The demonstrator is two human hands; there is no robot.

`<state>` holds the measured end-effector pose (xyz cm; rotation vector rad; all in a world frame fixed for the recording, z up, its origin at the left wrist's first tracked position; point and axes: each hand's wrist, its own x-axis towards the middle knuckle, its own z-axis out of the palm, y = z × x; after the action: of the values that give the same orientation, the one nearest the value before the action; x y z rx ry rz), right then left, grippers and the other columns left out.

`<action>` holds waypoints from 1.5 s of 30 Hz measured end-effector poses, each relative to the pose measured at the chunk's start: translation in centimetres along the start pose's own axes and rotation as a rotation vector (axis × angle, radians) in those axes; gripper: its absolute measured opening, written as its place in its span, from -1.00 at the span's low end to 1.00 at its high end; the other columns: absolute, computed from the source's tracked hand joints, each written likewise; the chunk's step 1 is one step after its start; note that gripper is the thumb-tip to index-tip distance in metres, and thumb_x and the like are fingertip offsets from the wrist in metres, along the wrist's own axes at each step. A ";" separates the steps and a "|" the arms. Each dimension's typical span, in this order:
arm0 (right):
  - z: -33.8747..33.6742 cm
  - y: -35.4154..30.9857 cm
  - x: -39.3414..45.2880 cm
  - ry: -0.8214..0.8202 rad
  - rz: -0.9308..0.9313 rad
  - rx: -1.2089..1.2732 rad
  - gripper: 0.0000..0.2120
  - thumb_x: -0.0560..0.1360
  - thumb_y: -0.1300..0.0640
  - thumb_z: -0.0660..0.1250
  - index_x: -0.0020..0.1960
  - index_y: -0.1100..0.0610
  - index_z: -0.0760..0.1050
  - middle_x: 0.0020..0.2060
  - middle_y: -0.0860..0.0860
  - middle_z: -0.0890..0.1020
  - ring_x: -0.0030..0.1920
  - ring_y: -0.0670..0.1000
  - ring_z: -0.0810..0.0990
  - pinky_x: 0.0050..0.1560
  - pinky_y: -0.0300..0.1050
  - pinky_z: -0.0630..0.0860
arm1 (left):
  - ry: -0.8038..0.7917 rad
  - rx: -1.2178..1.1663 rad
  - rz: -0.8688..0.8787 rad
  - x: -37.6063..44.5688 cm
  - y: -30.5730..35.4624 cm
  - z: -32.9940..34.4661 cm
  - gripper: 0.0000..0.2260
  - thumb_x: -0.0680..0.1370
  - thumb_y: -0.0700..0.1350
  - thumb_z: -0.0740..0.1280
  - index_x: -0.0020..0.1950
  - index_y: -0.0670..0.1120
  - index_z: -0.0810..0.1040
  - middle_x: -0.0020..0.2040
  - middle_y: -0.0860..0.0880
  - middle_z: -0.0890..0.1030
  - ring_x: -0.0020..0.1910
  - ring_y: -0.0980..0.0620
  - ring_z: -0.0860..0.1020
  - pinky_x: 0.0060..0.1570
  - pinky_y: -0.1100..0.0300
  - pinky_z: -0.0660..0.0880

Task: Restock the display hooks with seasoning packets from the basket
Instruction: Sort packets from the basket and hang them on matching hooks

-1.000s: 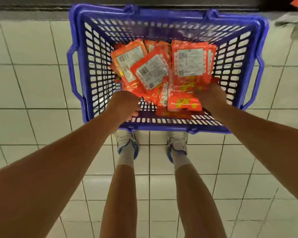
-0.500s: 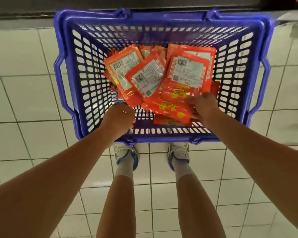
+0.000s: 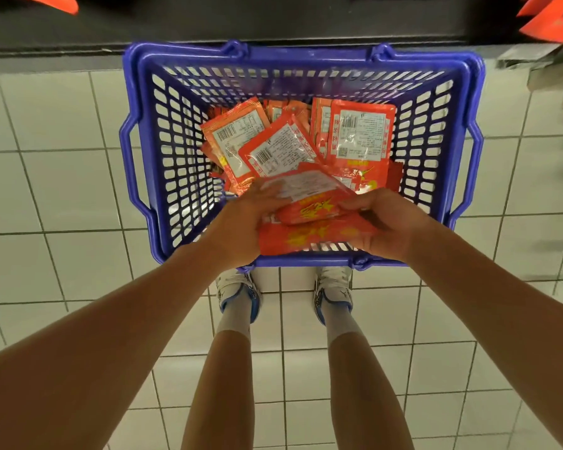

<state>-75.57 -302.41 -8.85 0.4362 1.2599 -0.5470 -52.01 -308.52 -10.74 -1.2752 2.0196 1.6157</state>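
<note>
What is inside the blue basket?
The blue basket holds a loose pile of red seasoning packets; both hands grip a few near its front. The basket floor beneath them is mostly covered.

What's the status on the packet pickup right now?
Both hands, left and right, grip a bunch of seasoning packets above the blue basket. More packets inside. Hooks out of view; nothing in the way.

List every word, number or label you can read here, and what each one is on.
None can be quoted.
Seasoning packets in the basket: white back labels with barcodes and fine print, too small to read.
Packets held by the left hand and right hand: yellow characters, blurred.
</note>
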 end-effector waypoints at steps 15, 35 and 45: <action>6.3 -1.4 -7.2 0.304 -0.675 -0.515 -0.41 0.29 -0.29 0.55 0.18 -0.01 0.53 -0.14 -0.19 0.73 -0.09 -0.21 0.70 -0.05 -0.17 0.56 | 0.134 -1.055 -0.276 -6.5 8.8 -5.7 -0.72 0.51 -0.26 0.46 0.20 -0.11 0.62 0.09 -0.11 0.73 0.04 -0.13 0.72 0.01 -0.08 0.66; 16.7 -9.2 -46.4 0.054 -1.200 -0.427 -0.80 0.54 0.16 0.43 -0.13 -0.12 0.72 -0.20 -0.11 0.75 -0.22 -0.12 0.71 -0.20 -0.24 0.60 | 0.545 -1.227 -0.022 -31.3 31.8 -25.6 -0.78 0.51 -0.22 0.37 0.14 -0.16 0.65 0.03 -0.19 0.72 -0.03 -0.22 0.69 0.11 -0.18 0.58; 26.3 -9.2 -69.9 -0.089 -1.553 -0.404 -0.86 0.32 -0.08 0.49 -0.15 -0.09 0.73 -0.24 -0.09 0.73 -0.20 0.02 0.64 -0.09 0.02 0.60 | 0.802 -1.044 0.335 -46.4 44.5 -36.8 -0.70 0.43 0.07 0.48 0.11 -0.02 0.68 0.07 -0.16 0.73 0.01 -0.14 0.71 -0.03 -0.07 0.64</action>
<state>-75.60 -314.97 65.36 -1.0303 1.3994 -1.5136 -47.12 -319.52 62.30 -2.3046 1.7792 2.8688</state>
